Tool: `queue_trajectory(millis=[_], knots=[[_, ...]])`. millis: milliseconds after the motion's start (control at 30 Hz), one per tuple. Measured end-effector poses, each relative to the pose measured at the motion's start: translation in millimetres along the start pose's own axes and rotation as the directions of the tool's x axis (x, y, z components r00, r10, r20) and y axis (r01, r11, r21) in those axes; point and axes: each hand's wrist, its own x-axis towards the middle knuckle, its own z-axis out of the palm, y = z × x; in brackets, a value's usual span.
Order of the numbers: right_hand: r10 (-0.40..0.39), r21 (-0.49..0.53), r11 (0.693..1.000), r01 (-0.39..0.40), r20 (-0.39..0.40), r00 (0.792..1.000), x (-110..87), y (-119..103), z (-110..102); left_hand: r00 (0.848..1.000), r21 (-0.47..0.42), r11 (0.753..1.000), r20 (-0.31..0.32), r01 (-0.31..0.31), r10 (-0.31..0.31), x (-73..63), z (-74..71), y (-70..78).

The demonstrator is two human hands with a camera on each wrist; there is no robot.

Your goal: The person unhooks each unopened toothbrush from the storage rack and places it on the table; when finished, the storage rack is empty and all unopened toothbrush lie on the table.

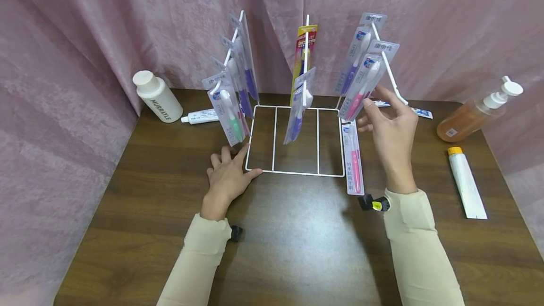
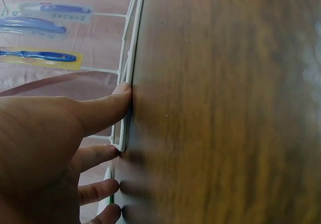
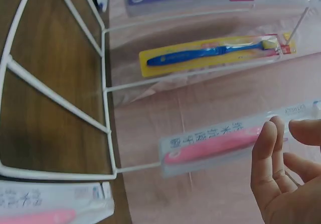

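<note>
A white wire rack [image 1: 296, 173] stands on the table, with packaged toothbrushes hanging from its three prongs. At its front left corner my left hand [image 1: 228, 174] rests with fingers spread; the thumb touches the front bar in the left wrist view. On the right prong [image 1: 390, 72] hang a purple toothbrush [image 1: 351, 72] and, in front of it, a pink toothbrush [image 1: 360, 93]. Beside that pink one is my right hand [image 1: 393, 133], its fingertips [image 3: 268, 131] overlapping the package in the right wrist view, thumb and fingers apart. Another packaged pink toothbrush [image 1: 353, 162] lies by the rack's right side.
Purple and green toothbrushes [image 1: 231, 119] hang on the left prong; a yellow-backed one [image 1: 296, 60] and a purple one hang centrally. A white bottle [image 1: 159, 98] and toothpaste tube [image 1: 201, 116] are left. A pump bottle [image 1: 471, 114] and white tube [image 1: 467, 185] are right. Pink curtains [image 1: 178, 22] hang behind.
</note>
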Motion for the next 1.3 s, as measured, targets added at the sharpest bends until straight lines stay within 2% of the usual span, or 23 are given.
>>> queue_trajectory(millis=[133, 433, 667, 933, 1100, 1300], knots=[[-0.001, 0.017, 1.000, 0.001, -0.008, 1.000, 4.4, -3, 5, 1.000, 0.007, 1.000, 0.002, 0.001, -0.001, 0.7, -0.5, 0.4], [-0.017, -0.078, 0.997, 0.014, -0.042, 0.999, 7.9, -1, 11, 1.000, 0.002, 1.000, 0.002, 0.008, -0.008, -0.6, -0.8, -0.4], [-0.029, -0.046, 0.999, 0.027, -0.045, 0.999, 6.3, 1, 12, 1.000, -0.003, 1.000, 0.002, 0.008, -0.008, -0.4, 0.2, -1.0], [-0.040, -0.057, 0.998, 0.037, -0.049, 0.998, 4.4, 2, 10, 1.000, -0.010, 1.000, -0.005, -0.002, 0.002, -1.6, 0.1, 0.0], [-0.034, -0.049, 0.998, 0.030, -0.069, 0.997, 4.7, -1, 9, 1.000, -0.008, 1.000, 0.000, 0.003, -0.003, -1.3, -0.1, 0.1], [-0.061, -0.047, 0.997, 0.056, -0.100, 0.993, 5.1, -5, 4, 1.000, -0.006, 1.000, 0.005, 0.007, -0.007, -1.9, -0.2, 0.5]])
